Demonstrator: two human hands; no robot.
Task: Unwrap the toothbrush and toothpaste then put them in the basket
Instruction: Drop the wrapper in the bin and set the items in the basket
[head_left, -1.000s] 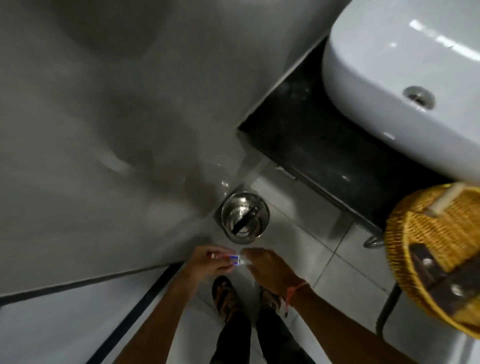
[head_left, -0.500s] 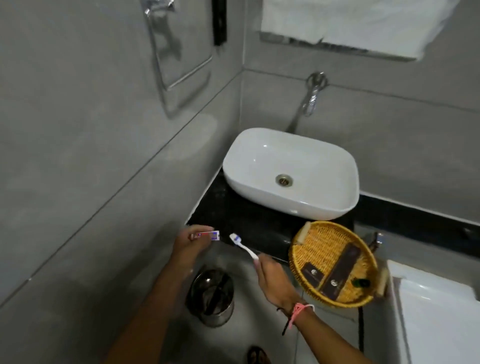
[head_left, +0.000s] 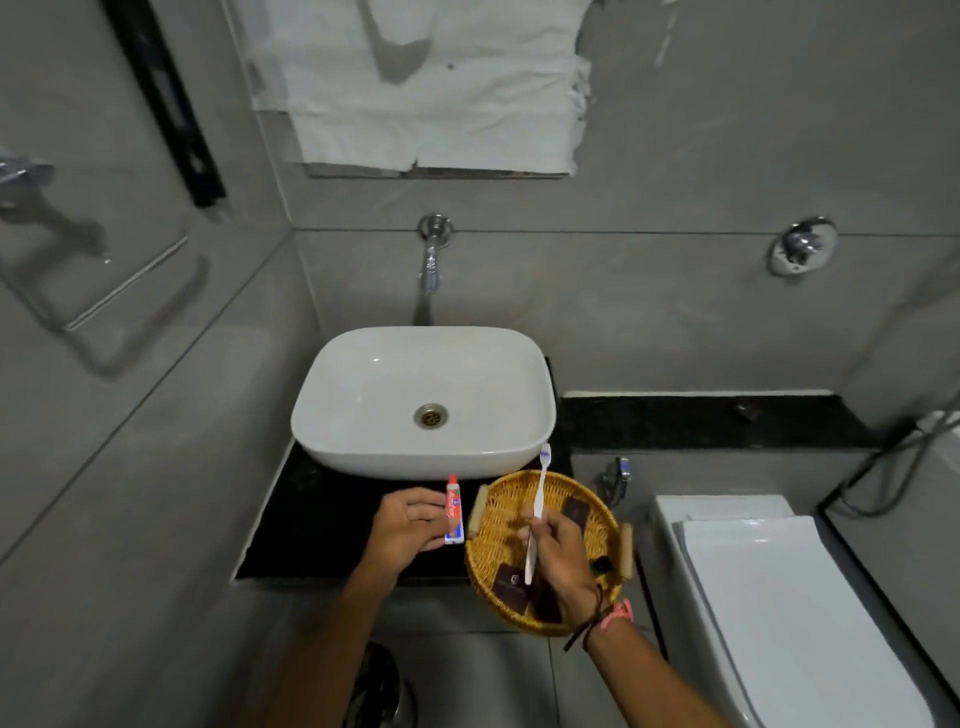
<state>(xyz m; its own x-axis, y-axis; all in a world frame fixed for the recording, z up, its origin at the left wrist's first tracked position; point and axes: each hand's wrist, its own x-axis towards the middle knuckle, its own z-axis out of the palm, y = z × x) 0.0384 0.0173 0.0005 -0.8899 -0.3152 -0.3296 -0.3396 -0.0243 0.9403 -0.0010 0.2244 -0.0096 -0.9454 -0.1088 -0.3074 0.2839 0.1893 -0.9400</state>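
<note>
My left hand (head_left: 410, 525) grips a small red, white and blue toothpaste tube (head_left: 453, 512), held upright over the black counter just left of the basket. My right hand (head_left: 558, 553) holds a white toothbrush (head_left: 537, 512) by its lower handle, bristle end pointing up toward the sink. The toothbrush and my right hand hover over the round wicker basket (head_left: 485, 566), which sits on the counter's front right corner. Dark brown sachets (head_left: 511, 587) lie inside the basket.
A white basin (head_left: 363, 415) stands on the black counter (head_left: 311, 519) behind my hands, with a wall tap (head_left: 430, 260) above it. A white toilet (head_left: 779, 597) stands to the right. A steel bin (head_left: 379, 691) sits on the floor below the counter.
The view has swung up from the floor bin to the sink. Both hands rose and moved right; the toothbrush is now upright over the basket and the toothpaste beside it.
</note>
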